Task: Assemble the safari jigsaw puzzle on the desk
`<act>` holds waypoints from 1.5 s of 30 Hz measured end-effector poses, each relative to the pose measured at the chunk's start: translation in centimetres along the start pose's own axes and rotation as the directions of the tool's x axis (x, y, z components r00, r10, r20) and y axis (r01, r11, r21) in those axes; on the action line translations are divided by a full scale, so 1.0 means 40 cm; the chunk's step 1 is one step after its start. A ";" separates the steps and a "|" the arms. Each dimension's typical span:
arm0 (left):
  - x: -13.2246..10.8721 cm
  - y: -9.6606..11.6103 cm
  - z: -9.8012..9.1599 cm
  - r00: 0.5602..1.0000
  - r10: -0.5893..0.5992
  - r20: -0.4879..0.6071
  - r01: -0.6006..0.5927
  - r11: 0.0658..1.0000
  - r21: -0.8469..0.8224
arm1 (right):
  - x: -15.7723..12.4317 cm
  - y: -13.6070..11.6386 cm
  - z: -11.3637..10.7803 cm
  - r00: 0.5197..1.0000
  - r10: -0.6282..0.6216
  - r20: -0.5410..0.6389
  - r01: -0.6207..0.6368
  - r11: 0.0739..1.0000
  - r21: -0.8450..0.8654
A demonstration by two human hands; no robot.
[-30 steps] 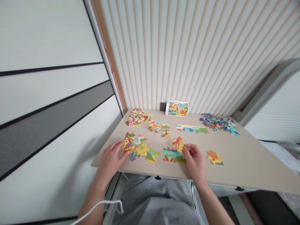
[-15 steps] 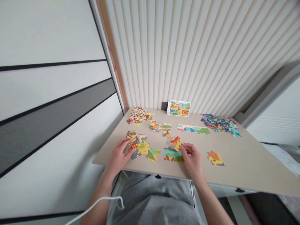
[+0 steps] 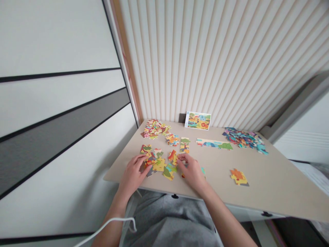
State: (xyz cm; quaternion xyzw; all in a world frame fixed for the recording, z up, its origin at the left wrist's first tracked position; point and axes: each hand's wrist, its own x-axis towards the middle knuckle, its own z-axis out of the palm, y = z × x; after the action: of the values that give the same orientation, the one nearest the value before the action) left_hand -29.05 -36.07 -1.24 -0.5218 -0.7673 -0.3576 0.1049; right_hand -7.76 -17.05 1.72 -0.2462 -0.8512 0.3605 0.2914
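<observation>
My right hand (image 3: 192, 172) pinches a puzzle piece (image 3: 173, 157) with red-orange and yellow on it, held just above the loose pieces near the table front. Partly hidden under that hand lies a joined strip of puzzle (image 3: 203, 171) with teal in it. My left hand (image 3: 134, 173) rests over the loose pieces on the left, thumb and fingers apart, the fingertips at a piece with a red figure (image 3: 149, 162). Around it lie a yellow piece (image 3: 159, 165), a green and yellow piece (image 3: 169, 172) and a few others, some overlapping.
A picture card (image 3: 198, 120) leans on the ribbed wall. Before it lie a joined blue-green strip (image 3: 215, 144), a tree section (image 3: 184, 145) and a small pile (image 3: 172, 139). Bigger piles sit back left (image 3: 155, 128) and back right (image 3: 245, 140). An orange-yellow section (image 3: 239, 177) lies right.
My right hand has carried the red-orange and yellow piece leftward, from above the joined strip to the loose pieces. My left hand stays nearly in place. The view has shifted slightly.
</observation>
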 end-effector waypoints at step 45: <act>0.002 -0.022 0.016 0.996 0.063 0.055 -0.067 0.995 0.074 | -0.202 0.184 -0.306 0.987 -0.071 0.146 0.111 0.950 -0.291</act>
State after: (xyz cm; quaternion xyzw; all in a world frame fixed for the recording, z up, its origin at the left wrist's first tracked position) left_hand -29.73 -35.78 -2.05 -0.5513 -0.7656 -0.3107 0.1157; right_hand 7.74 -11.84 0.56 -0.2232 -0.9238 0.2297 0.2096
